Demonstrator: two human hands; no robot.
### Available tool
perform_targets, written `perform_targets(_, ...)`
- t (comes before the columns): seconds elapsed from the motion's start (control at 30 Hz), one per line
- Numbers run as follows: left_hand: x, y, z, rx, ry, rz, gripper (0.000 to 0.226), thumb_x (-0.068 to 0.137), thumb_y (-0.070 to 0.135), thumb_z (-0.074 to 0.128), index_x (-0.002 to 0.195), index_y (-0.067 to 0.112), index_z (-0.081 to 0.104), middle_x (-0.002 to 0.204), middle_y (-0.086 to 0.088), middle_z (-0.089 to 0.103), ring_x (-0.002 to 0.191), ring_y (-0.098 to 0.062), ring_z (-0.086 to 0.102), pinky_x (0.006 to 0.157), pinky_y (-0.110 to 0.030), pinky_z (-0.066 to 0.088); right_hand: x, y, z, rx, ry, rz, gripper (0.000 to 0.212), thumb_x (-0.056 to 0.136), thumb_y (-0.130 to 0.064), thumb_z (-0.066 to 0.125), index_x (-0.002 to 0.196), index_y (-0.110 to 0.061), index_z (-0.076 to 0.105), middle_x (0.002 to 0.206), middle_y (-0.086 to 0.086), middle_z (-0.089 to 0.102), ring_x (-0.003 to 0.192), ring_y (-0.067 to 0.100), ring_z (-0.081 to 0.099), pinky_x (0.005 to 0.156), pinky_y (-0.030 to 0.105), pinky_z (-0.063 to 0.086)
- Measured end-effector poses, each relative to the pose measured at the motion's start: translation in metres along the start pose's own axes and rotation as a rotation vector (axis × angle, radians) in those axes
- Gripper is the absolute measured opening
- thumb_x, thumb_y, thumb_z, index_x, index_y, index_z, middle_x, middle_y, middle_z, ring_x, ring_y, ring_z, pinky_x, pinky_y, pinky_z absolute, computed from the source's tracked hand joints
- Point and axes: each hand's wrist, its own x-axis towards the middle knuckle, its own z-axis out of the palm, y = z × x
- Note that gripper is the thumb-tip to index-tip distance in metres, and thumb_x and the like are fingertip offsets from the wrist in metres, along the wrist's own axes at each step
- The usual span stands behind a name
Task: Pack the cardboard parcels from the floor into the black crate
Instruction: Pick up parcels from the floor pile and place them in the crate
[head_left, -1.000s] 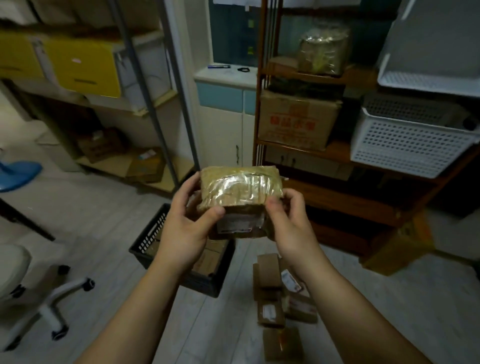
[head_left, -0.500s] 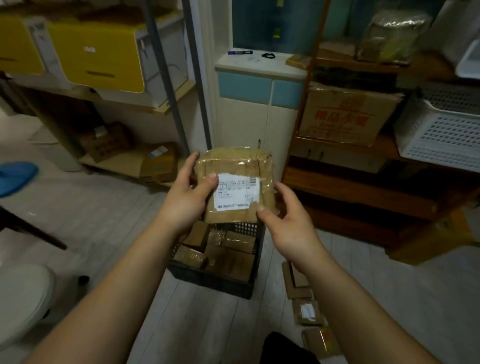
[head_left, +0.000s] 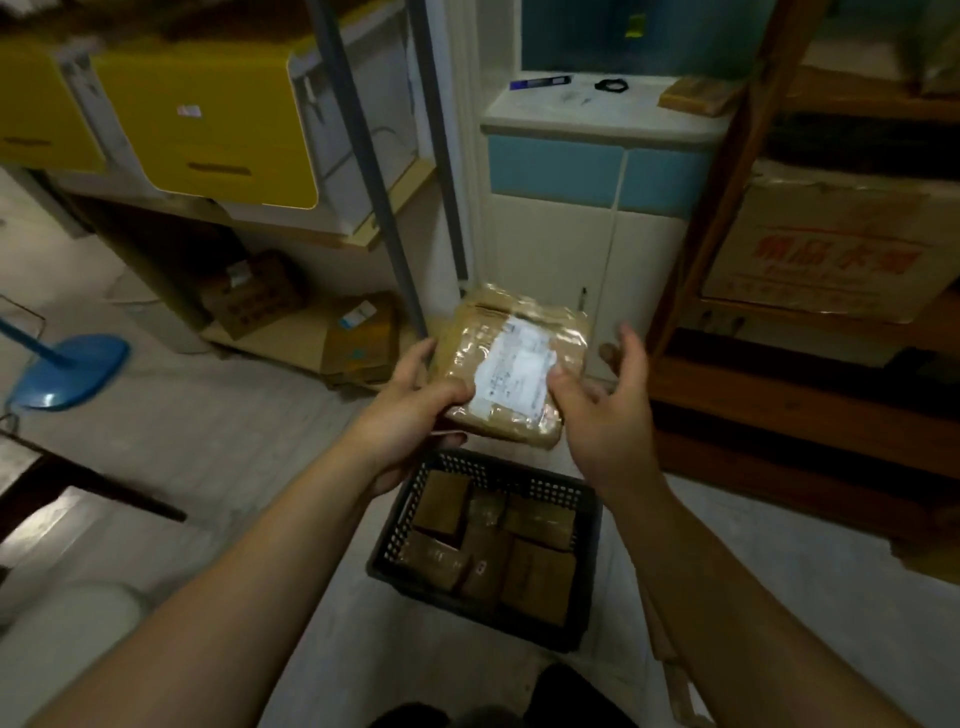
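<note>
Parcel (head_left: 511, 364), taped, label up, held in the air above black crate (head_left: 540, 488) holding other parcels (head_left: 535, 577). Left hand (head_left: 410, 415) pinches its left edge, thumb on top. Right hand (head_left: 602, 415) fingers spread loose, thumb touching the right edge.

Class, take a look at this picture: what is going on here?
A person is packing parcels. The left hand grips a taped parcel in the air near the black crate on the floor. The right hand is open, its thumb against the parcel's edge. Several cardboard parcels already lie in the crate.
</note>
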Motion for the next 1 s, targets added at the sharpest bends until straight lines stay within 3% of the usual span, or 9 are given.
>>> perform_targets(0.17,0.038,-0.016,-0.022,-0.001,-0.064,-0.127,0.059,0.083,0.019,0.064,0.131,0.037,0.034,0.117,-0.010,0.061,0.094,-0.027,0.068,0.075,-0.041,0.057,0.026,0.035,0.021,-0.590,-0.427,-0.066,0.110,0.063,-0.047,0.079,0.146,-0.042,0.008,0.143,-0.032,-0.015,0.122,-0.005,0.018,0.095,0.006,0.030)
perform_targets(0.3,0.075,-0.042,-0.045,0.287,-0.181,-0.185,0.050,0.078,0.032,0.070,0.120,0.029,0.043,0.116,-0.005,0.059,0.100,-0.024,0.063,0.086,-0.042,0.052,0.029,0.085,0.027,-0.720,-0.352,-0.044,0.096,0.079,-0.034,0.073,0.145,-0.044,0.005,0.150,-0.016,-0.022,0.139,0.008,0.002,0.114,0.032,0.023)
perform_targets(0.37,0.096,-0.056,-0.056,0.442,-0.215,-0.174,0.033,0.079,0.032,0.069,0.103,0.037,0.047,0.111,0.002,0.058,0.096,-0.015,0.061,0.081,-0.035,0.053,0.024,0.110,0.036,-0.702,-0.289,-0.003,0.088,0.083,-0.030,0.069,0.141,-0.049,0.005,0.154,-0.012,-0.018,0.144,0.011,-0.002,0.115,0.024,0.014)
perform_targets(0.43,0.118,-0.072,-0.069,0.464,-0.294,-0.139,0.042,0.081,0.029,0.069,0.110,0.045,0.043,0.109,0.009,0.057,0.092,-0.007,0.060,0.071,-0.025,0.055,0.015,0.136,0.051,-0.718,-0.238,0.051,0.085,0.087,-0.028,0.062,0.139,-0.055,0.000,0.150,-0.023,-0.026,0.142,0.001,-0.008,0.112,0.014,0.008)
perform_targets(0.53,0.152,-0.105,-0.095,0.524,-0.488,-0.070,0.072,0.081,0.032,0.069,0.128,0.062,0.024,0.113,0.020,0.051,0.100,-0.003,0.058,0.064,-0.011,0.052,0.008,0.184,0.074,-0.785,-0.203,0.108,0.091,0.090,-0.018,0.058,0.145,-0.041,-0.011,0.153,-0.011,-0.027,0.145,0.013,-0.001,0.116,0.029,0.022)
perform_targets(0.63,0.190,-0.151,-0.118,0.643,-0.612,-0.066,0.094,0.070,0.041,0.077,0.139,0.055,0.016,0.139,0.009,0.036,0.125,-0.014,0.044,0.092,-0.029,0.051,0.016,0.236,0.093,-0.843,-0.199,0.175,0.097,0.090,-0.019,0.058,0.140,-0.040,-0.022,0.151,-0.008,-0.028,0.142,0.019,0.012,0.111,0.026,0.028)
perform_targets(0.73,0.228,-0.214,-0.134,0.706,-0.634,-0.058,0.113,0.063,0.051,0.078,0.142,0.052,-0.003,0.148,0.012,0.021,0.130,-0.008,0.033,0.097,-0.022,0.043,0.031,0.303,0.100,-0.876,-0.234,0.250,0.097,0.091,-0.022,0.056,0.135,-0.045,-0.027,0.152,-0.006,-0.028,0.141,0.022,0.016,0.111,0.032,0.031)
perform_targets(0.83,0.271,-0.295,-0.142,0.792,-0.587,-0.089,0.116,0.059,0.065,0.072,0.140,0.054,-0.010,0.147,0.019,0.020,0.125,-0.003,0.034,0.088,-0.011,0.039,0.043,0.390,0.097,-0.920,-0.296,0.330,0.094,0.092,-0.024,0.054,0.138,-0.040,-0.026,0.150,-0.004,-0.034,0.142,0.026,0.011,0.112,0.038,0.031)
perform_targets(1.0,0.344,-0.429,-0.144,0.853,-0.664,-0.159,0.091,0.065,0.062,0.067,0.138,0.051,0.014,0.143,0.006,0.036,0.129,-0.013,0.039,0.103,-0.036,0.038,0.058,0.541,0.080,-1.035,-0.402,0.392,0.084,0.093,-0.027,0.053,0.148,-0.029,-0.010,0.153,0.012,-0.021,0.140,0.032,0.016,0.113,0.041,0.028)
